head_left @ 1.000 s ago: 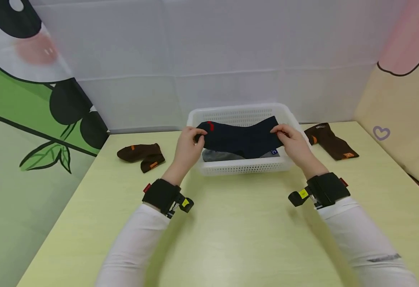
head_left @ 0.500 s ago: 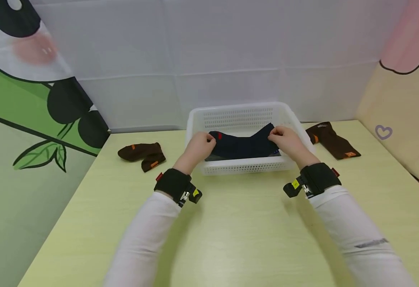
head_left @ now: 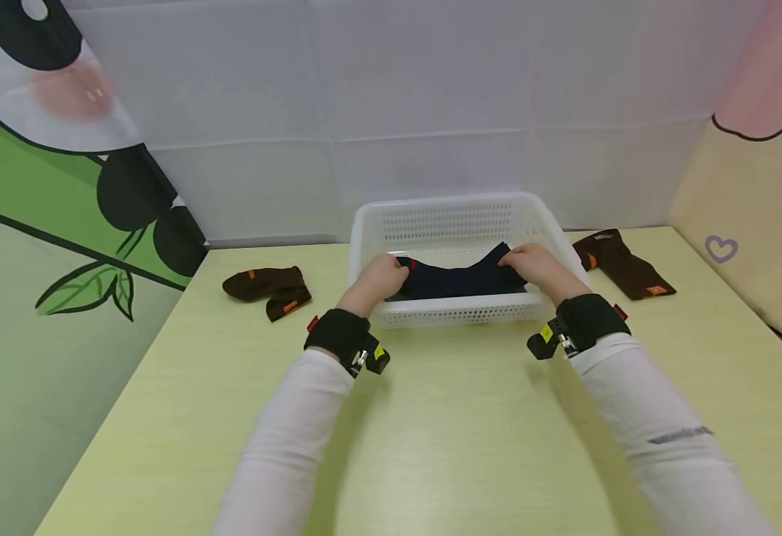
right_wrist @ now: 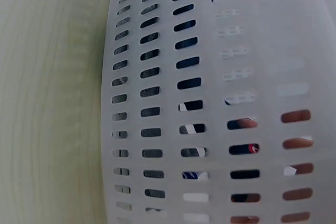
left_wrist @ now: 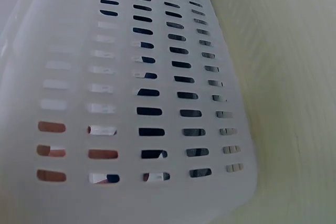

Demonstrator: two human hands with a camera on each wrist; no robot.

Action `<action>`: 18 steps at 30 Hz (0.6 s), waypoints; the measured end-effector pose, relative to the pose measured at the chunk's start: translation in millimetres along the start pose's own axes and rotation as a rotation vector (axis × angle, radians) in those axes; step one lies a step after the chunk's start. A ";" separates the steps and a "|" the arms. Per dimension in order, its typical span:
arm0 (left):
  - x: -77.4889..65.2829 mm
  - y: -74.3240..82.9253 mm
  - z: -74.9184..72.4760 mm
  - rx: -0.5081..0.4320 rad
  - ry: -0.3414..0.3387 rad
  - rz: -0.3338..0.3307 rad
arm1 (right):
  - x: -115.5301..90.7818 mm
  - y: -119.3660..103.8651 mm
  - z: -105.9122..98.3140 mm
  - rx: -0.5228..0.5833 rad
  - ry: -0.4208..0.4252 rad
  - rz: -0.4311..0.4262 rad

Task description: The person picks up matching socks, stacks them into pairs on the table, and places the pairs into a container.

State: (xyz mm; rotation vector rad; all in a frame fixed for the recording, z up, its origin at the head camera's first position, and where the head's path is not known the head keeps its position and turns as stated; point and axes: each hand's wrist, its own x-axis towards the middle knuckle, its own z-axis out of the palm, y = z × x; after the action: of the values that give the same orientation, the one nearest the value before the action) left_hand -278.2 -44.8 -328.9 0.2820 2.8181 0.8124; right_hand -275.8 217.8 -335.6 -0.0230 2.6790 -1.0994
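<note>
A dark navy sock (head_left: 458, 281) with a small red mark lies stretched sideways inside the white plastic basket (head_left: 454, 311). My left hand (head_left: 383, 277) pinches its left end, over the basket's left side. At the other end, my right hand (head_left: 533, 266) pinches the sock between thumb and fingers. Both wrist views look at the slotted basket wall (left_wrist: 121, 198) from outside; dark and grey cloth shows through the slots. In the right wrist view, bits of the right hand's fingers (right_wrist: 297, 194) appear behind the wall (right_wrist: 173, 198).
Left of the basket a brown sock (head_left: 266, 286) with orange patches lies on the pale wooden table (head_left: 458, 417). Another brown sock (head_left: 625, 266) lies to the right of the basket. A white sheet (head_left: 431, 89) hangs behind the table, and a cream panel stands at the right.
Both hands have lowered the navy sock from above the basket's front rim down into the basket. The left hand has also moved right, closer to the right hand. The brown socks stay put.
</note>
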 end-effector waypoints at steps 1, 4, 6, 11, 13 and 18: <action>2.2 -0.4 0.6 0.016 -0.013 -0.006 | 0.6 -0.3 -0.1 -0.013 -0.007 0.005; 9.6 -7.4 6.6 0.071 -0.040 -0.009 | 2.5 -0.6 -0.5 -0.053 -0.038 0.015; 38.7 -28.9 21.6 0.094 -0.040 0.015 | 3.3 -0.8 -1.0 -0.083 -0.065 0.022; 119.8 -84.5 62.8 0.108 -0.056 0.019 | 4.8 0.6 -2.3 -0.150 -0.117 0.043; 125.0 -85.9 66.3 0.121 -0.064 -0.014 | 5.1 1.2 -2.6 -0.168 -0.123 0.043; 176.3 -122.9 94.1 0.169 -0.076 -0.053 | 7.4 2.4 -1.7 -0.215 -0.153 0.027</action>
State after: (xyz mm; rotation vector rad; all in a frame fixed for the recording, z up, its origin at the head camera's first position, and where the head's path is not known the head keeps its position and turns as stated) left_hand -441.3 -58.1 -497.0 0.2556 2.8125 0.5417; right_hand -283.3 219.9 -337.6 -0.1047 2.6366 -0.7647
